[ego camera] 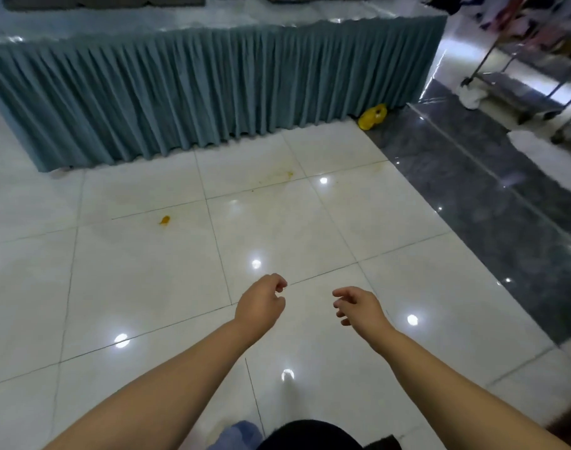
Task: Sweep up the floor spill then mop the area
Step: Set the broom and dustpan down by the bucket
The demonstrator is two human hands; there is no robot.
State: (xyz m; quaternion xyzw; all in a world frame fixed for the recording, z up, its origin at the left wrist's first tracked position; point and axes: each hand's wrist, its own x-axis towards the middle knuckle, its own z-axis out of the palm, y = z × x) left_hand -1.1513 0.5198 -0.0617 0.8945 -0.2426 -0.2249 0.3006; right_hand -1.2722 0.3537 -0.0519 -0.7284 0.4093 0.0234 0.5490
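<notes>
An orange blob of spill (164,219) lies on the white tiled floor, left of centre. A smaller orange spot (289,174) with faint yellowish smears sits farther back, near the table skirt. My left hand (261,303) hovers over the floor in the lower middle, fingers loosely curled and holding nothing. My right hand (359,306) hangs beside it, fingers apart and empty. Both hands are well short of the spill. A white mop head (470,94) rests on the floor at the far right, its handle slanting up and right.
A long table with a pleated teal skirt (212,92) spans the back. A yellow crumpled object (371,116) lies at its right corner. Dark grey tiles (488,190) run along the right. A metal rack on wheels (537,76) stands at the top right.
</notes>
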